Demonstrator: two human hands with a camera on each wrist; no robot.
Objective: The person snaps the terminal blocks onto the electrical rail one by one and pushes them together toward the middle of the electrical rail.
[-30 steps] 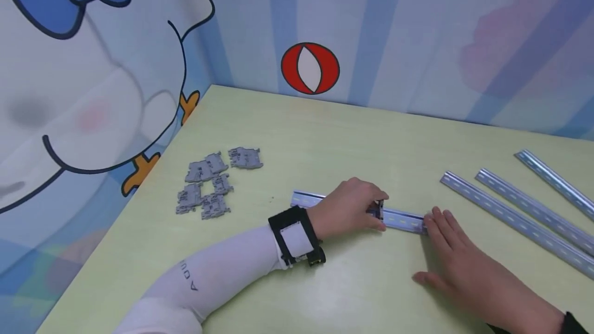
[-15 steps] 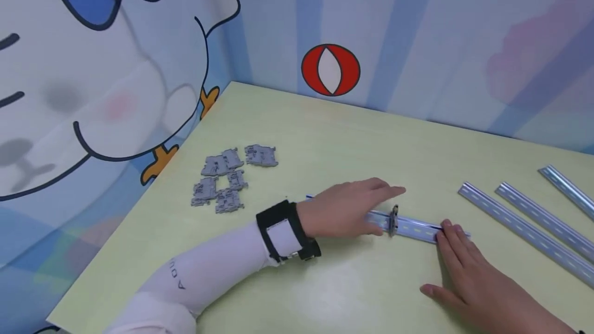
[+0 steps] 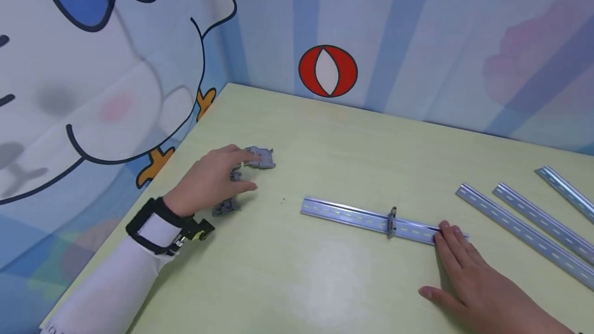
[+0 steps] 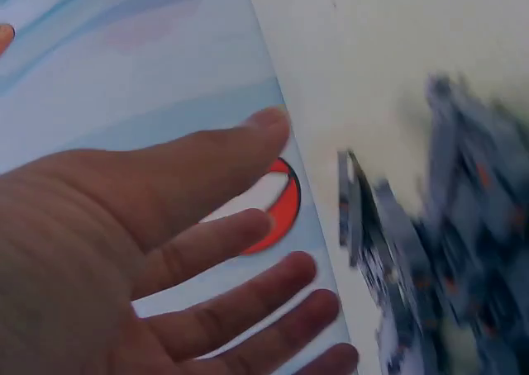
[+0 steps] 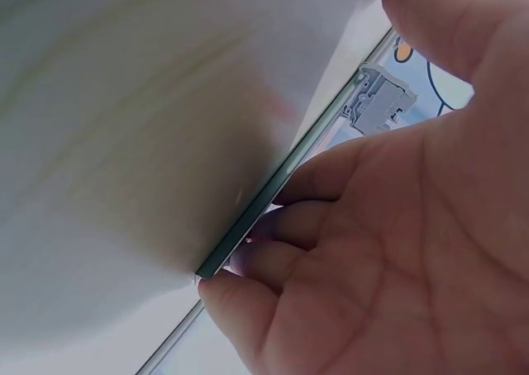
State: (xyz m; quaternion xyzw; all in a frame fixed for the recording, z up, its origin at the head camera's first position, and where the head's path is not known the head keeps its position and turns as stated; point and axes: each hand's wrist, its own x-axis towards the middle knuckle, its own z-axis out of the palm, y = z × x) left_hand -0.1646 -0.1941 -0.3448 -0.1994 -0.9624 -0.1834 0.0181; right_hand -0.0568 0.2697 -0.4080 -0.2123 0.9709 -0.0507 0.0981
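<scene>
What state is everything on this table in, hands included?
Slotted DIN rail: lying on the table.
Single gray terminal block: standing upright on that rail.
Loose gray terminal blocks: lying together, partly hidden by the left hand.
Three other DIN rails: lying apart, side by side.
Left hand: fingers spread, holding nothing.
Right hand: fingers resting on the first rail near one end.

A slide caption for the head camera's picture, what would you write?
Left hand near flat grey plastic pieces; right hand on a long slotted silver metal rail bearing one upright piece.

Cartoon walls [image 3: 102,66], table [image 3: 348,153] and metal rails [image 3: 343,214] show a work corner.
</scene>
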